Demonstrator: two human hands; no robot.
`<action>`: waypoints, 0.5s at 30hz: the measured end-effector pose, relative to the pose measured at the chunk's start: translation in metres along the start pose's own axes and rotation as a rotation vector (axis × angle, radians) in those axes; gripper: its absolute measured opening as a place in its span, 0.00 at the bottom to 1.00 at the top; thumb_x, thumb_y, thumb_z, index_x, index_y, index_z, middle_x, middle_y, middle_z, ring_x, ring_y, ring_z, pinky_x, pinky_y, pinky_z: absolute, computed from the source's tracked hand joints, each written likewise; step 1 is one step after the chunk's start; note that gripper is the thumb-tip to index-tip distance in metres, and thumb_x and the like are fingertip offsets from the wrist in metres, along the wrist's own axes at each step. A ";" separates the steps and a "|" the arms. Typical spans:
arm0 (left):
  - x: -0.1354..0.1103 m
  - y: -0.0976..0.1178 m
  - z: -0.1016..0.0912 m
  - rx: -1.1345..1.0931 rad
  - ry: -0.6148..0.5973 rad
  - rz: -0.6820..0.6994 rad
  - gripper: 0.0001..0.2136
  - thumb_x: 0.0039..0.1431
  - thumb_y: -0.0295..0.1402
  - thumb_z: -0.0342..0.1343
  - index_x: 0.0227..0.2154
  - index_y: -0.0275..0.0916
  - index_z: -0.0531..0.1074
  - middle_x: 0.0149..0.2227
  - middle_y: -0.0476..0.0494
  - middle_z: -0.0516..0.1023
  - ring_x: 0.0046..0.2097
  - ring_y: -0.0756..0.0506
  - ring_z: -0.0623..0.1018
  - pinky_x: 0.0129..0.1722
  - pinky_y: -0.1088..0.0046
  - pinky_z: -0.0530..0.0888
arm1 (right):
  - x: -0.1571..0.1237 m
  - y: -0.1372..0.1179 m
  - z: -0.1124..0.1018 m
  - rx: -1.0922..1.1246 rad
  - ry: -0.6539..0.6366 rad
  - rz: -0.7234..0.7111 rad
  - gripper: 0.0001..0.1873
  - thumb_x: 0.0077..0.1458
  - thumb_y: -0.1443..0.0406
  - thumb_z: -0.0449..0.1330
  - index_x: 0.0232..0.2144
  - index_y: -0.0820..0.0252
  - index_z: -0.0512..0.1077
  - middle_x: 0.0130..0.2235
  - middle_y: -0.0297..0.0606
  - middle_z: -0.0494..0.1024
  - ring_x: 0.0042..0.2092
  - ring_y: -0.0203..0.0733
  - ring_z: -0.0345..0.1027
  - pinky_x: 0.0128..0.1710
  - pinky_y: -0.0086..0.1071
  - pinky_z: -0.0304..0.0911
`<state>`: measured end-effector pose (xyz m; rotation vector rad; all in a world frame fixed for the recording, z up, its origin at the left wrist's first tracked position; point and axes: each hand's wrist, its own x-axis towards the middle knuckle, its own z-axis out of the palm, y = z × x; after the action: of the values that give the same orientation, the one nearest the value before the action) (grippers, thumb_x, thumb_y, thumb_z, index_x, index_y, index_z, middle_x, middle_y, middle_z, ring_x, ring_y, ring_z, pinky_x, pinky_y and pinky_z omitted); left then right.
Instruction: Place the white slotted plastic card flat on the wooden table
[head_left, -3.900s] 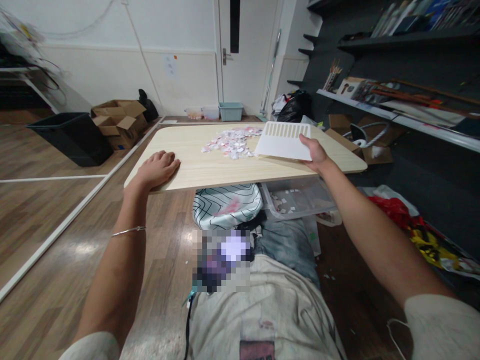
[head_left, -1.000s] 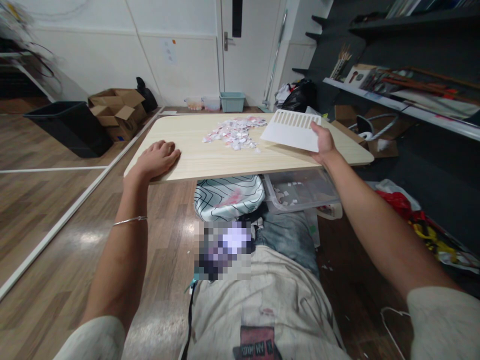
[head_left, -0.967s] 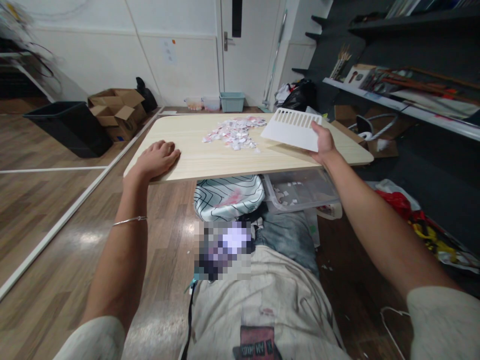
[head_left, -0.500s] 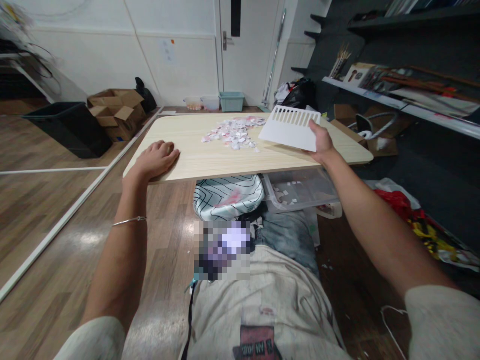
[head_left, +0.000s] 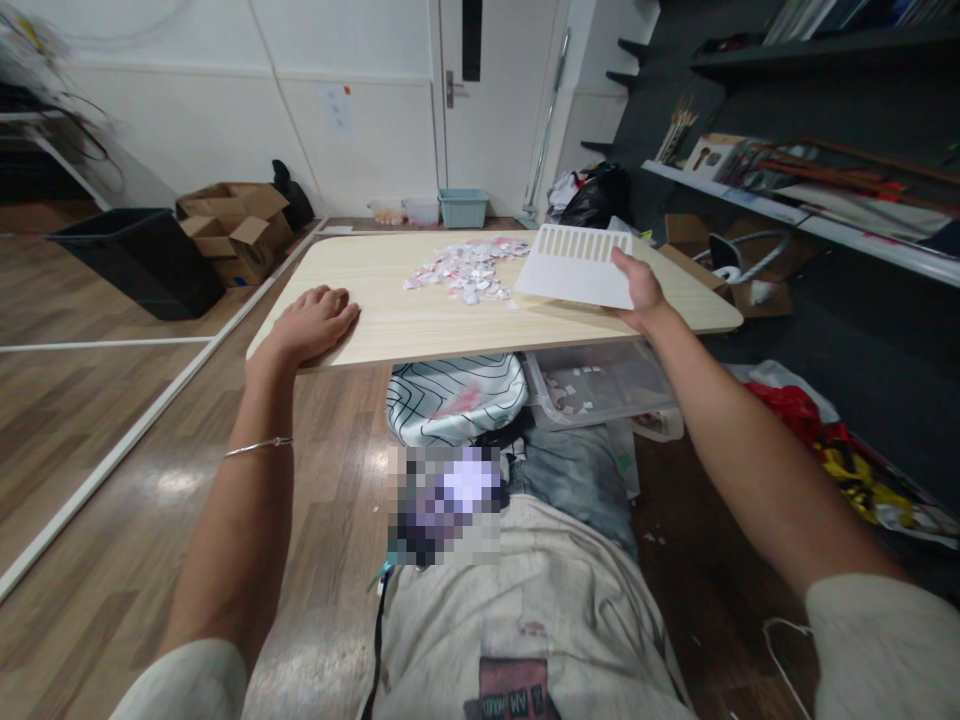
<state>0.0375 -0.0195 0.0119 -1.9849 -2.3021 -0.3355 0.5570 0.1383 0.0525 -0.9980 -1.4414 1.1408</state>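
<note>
A low light-wood table (head_left: 420,330) stands over my legs. My left hand (head_left: 313,322) lies flat on its near left corner, fingers stretched out, holding nothing. My right hand (head_left: 637,290) grips the right end of a white slotted plastic board (head_left: 576,268), held low and nearly flat over the table's right side. A heap of small white and pink paper scraps (head_left: 465,270) lies on the tabletop just left of the board.
Under the table sit a striped cushion (head_left: 450,395) and a clear plastic bin (head_left: 600,385) with paper bits. Cardboard boxes (head_left: 232,235) and a black crate (head_left: 142,260) stand at the left. Dark shelves (head_left: 787,190) line the right wall, with bags (head_left: 847,450) on the floor.
My right hand has lowered and flattened the white board toward the tabletop, its edge now close beside the scrap heap. My left hand has stayed put.
</note>
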 end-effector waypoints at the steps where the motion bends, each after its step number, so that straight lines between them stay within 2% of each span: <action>1: 0.000 0.000 0.000 -0.006 0.003 0.001 0.29 0.84 0.49 0.41 0.71 0.41 0.78 0.70 0.29 0.80 0.76 0.28 0.76 0.78 0.48 0.73 | 0.001 0.001 -0.001 0.015 0.009 0.009 0.33 0.66 0.36 0.74 0.55 0.55 0.83 0.41 0.43 0.91 0.50 0.63 0.91 0.47 0.49 0.88; 5: -0.001 0.000 0.001 -0.025 0.010 0.011 0.28 0.83 0.48 0.42 0.69 0.42 0.79 0.69 0.29 0.82 0.75 0.28 0.77 0.77 0.48 0.74 | 0.005 0.008 -0.008 0.074 0.061 0.070 0.28 0.66 0.39 0.74 0.50 0.54 0.82 0.34 0.39 0.88 0.41 0.58 0.89 0.38 0.44 0.85; 9: -0.002 0.003 0.000 -0.029 -0.015 0.015 0.28 0.83 0.48 0.42 0.67 0.40 0.80 0.70 0.27 0.81 0.75 0.28 0.78 0.77 0.48 0.74 | 0.005 0.010 -0.013 0.069 0.085 0.128 0.25 0.69 0.40 0.72 0.44 0.53 0.79 0.26 0.34 0.80 0.27 0.46 0.76 0.24 0.35 0.73; 12: -0.004 0.005 -0.002 -0.035 -0.021 0.001 0.29 0.84 0.48 0.41 0.68 0.39 0.80 0.71 0.25 0.80 0.74 0.27 0.78 0.78 0.47 0.73 | 0.000 0.007 -0.013 0.083 0.067 0.100 0.24 0.70 0.40 0.72 0.45 0.53 0.77 0.27 0.34 0.80 0.27 0.45 0.74 0.25 0.37 0.75; 15: -0.005 0.006 -0.004 -0.046 -0.030 -0.003 0.29 0.84 0.50 0.42 0.69 0.39 0.80 0.71 0.25 0.80 0.75 0.27 0.77 0.78 0.46 0.73 | -0.006 0.002 -0.013 0.074 0.073 0.097 0.20 0.65 0.47 0.75 0.44 0.53 0.78 0.27 0.34 0.81 0.28 0.47 0.75 0.27 0.39 0.78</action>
<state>0.0441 -0.0241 0.0153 -2.0217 -2.3365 -0.3647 0.5710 0.1354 0.0497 -1.0564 -1.2956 1.2070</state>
